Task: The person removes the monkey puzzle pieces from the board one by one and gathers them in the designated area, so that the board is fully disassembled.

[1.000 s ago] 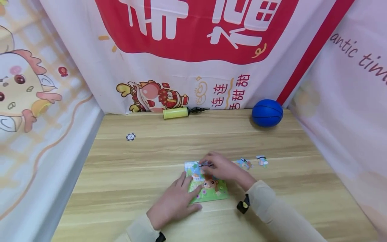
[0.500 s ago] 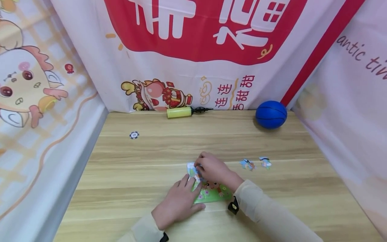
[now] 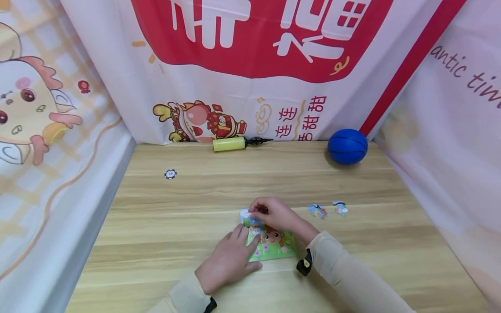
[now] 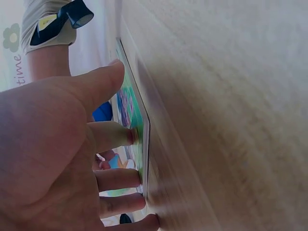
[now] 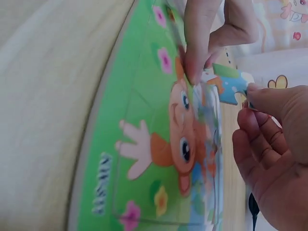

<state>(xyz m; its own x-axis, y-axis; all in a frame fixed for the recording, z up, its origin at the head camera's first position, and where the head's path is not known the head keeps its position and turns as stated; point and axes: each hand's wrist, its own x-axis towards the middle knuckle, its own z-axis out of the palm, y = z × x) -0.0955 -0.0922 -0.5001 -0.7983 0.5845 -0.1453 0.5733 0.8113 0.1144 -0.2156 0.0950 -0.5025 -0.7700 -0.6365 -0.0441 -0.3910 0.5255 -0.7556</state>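
A jigsaw puzzle (image 3: 288, 251) with a cartoon monkey on green grass lies flat on the wooden table. My left hand (image 3: 227, 264) rests its fingertips on the puzzle's left side, fingers spread and fairly straight; the left wrist view shows them at the board's edge (image 4: 146, 137). Over the far left corner, my right hand (image 3: 277, 214) pinches a blue puzzle piece (image 5: 229, 85) between thumb and forefinger. In the right wrist view that piece stands tilted up above the board, close to the left fingertips (image 5: 195, 72). Part of the puzzle's far side is hidden behind the right hand.
Two loose puzzle pieces, one (image 3: 318, 211) beside another (image 3: 340, 208), lie right of the board. Farther back are a blue ball (image 3: 347, 147), a yellow hand pump (image 3: 229, 144) and a poker chip (image 3: 170, 174). Printed cloth (image 3: 219, 78) hangs around the table.
My right hand has shifted left across the puzzle toward its far left corner, still with a piece in its fingers. The left hand stays on the board. The head view sways slightly.
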